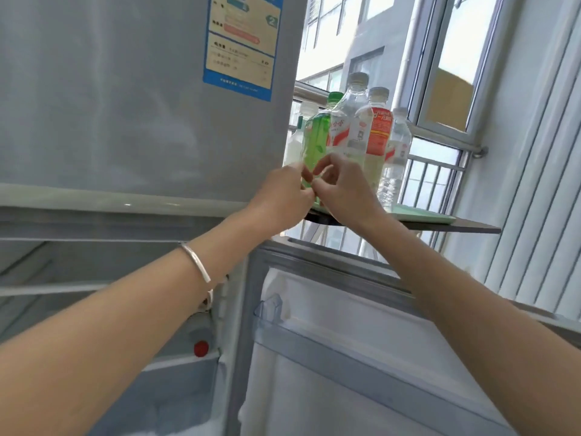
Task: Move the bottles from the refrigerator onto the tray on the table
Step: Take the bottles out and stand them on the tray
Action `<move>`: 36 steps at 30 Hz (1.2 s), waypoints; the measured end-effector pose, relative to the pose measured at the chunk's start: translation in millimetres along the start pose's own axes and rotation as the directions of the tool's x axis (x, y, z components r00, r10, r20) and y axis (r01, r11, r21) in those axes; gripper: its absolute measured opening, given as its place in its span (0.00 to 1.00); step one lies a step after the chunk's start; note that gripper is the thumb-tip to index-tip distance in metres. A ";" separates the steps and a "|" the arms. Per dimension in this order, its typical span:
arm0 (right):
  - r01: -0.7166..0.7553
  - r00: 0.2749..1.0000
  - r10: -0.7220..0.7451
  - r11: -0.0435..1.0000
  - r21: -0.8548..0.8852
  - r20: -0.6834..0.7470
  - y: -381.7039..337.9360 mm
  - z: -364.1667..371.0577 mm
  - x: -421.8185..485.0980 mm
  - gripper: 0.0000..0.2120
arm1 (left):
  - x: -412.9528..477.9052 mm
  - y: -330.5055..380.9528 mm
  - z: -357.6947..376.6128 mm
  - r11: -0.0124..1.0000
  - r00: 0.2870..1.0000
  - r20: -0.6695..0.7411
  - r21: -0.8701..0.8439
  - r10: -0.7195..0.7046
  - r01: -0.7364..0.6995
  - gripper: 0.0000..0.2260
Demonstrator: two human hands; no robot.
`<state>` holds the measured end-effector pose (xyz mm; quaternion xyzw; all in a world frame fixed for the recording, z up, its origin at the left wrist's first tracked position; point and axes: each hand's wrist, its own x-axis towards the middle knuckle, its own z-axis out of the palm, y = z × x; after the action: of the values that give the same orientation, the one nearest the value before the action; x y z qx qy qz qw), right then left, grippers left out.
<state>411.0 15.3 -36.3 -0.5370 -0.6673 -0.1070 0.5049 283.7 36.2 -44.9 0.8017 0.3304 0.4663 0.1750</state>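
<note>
Several bottles stand together on a pale green tray [423, 216] on a dark table [468, 228] beyond the refrigerator [125, 99]. Among them are a green bottle [317, 133], a tall clear bottle with a grey cap [355, 99], a bottle with an orange-red label [379, 129], a small clear water bottle [398, 146] and a whitish bottle [297, 136] at the left. My left hand [283, 196] and my right hand [344, 191] meet at the lower part of the green bottle, fingers closed on it from both sides. Its base is hidden behind my hands.
The refrigerator's lower door [345, 357] stands open below my arms, with a clear door shelf [314, 338]. The lower compartment [78, 278] shows bare shelves and a red knob [201, 348]. A window with railings [440, 171] is behind the table.
</note>
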 end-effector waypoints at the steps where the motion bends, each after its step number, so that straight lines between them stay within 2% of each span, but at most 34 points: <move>1: -0.026 0.997 0.028 0.999 -0.028 0.076 -7.9 11.1 -4.1 0.03 | -6.9 -7.2 -6.9 0.999 1.000 0.012 0.043 -0.020 0.020 0.09; 4: -0.085 0.960 0.103 0.993 -0.079 0.260 -29.4 53.4 -21.6 0.03 | -35.6 -41.4 -32.2 0.979 0.988 0.097 0.177 -0.116 0.098 0.04; 6: -0.109 0.904 0.155 0.985 -0.137 0.399 -39.1 85.2 -36.9 0.05 | -55.1 -69.3 -46.7 0.955 0.957 0.200 0.253 -0.211 0.157 0.05; 8: -0.109 0.806 0.215 0.970 -0.218 0.551 -44.1 120.1 -55.5 0.07 | -72.5 -97.8 -54.8 0.893 0.892 0.298 0.400 -0.339 0.206 0.06; 10: -0.092 0.702 0.260 0.956 -0.278 0.663 -45.0 160.3 -74.9 0.09 | -87.8 -131.0 -54.5 0.814 0.824 0.366 0.551 -0.432 0.183 0.08; 13: -0.010 0.570 0.308 0.930 -0.368 0.762 -31.5 225.2 -99.5 0.09 | -106.8 -185.5 -41.3 0.725 0.769 0.366 0.665 -0.524 0.178 0.14; 14: 0.021 0.530 0.329 0.916 -0.400 0.781 -24.3 247.9 -106.7 0.11 | -113.9 -204.1 -37.5 0.706 0.759 0.346 0.679 -0.552 0.204 0.17; 17: -0.018 0.445 0.435 0.878 -0.478 0.783 6.2 297.7 -124.0 0.18 | -132.3 -247.7 -26.2 0.688 0.721 0.301 0.650 -0.624 0.324 0.23; 21: -0.012 0.404 0.503 0.838 -0.546 0.764 44.0 335.1 -134.9 0.25 | -146.7 -290.7 -16.2 0.676 0.681 0.277 0.600 -0.678 0.429 0.27; 27: -0.096 0.296 0.571 0.816 -0.570 0.766 77.7 361.1 -160.2 0.27 | -155.4 -324.4 -13.2 0.672 0.665 0.257 0.548 -0.701 0.497 0.25; 28: -0.072 0.310 0.559 0.820 -0.568 0.769 79.0 360.7 -164.9 0.29 | -156.0 -327.7 -12.9 0.673 0.662 0.259 0.543 -0.703 0.502 0.25; 31: 0.017 0.416 0.507 0.826 -0.564 0.755 73.5 352.4 -176.9 0.33 | -156.9 -333.8 -10.3 0.679 0.658 0.267 0.527 -0.704 0.511 0.26; 34: 0.148 0.538 0.431 0.797 -0.585 0.724 55.5 344.7 -184.1 0.30 | -155.7 -331.1 -7.4 0.690 0.664 0.275 0.514 -0.695 0.510 0.27; 36: 0.149 0.622 0.378 0.802 -0.578 0.686 43.2 342.0 -181.0 0.28 | -152.8 -325.9 -8.2 0.697 0.678 0.264 0.508 -0.686 0.506 0.28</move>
<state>239.8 156.7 -356.1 -0.7007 -0.7126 -0.0305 -0.0169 104.1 164.8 -329.2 0.7454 0.6174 0.1133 0.2244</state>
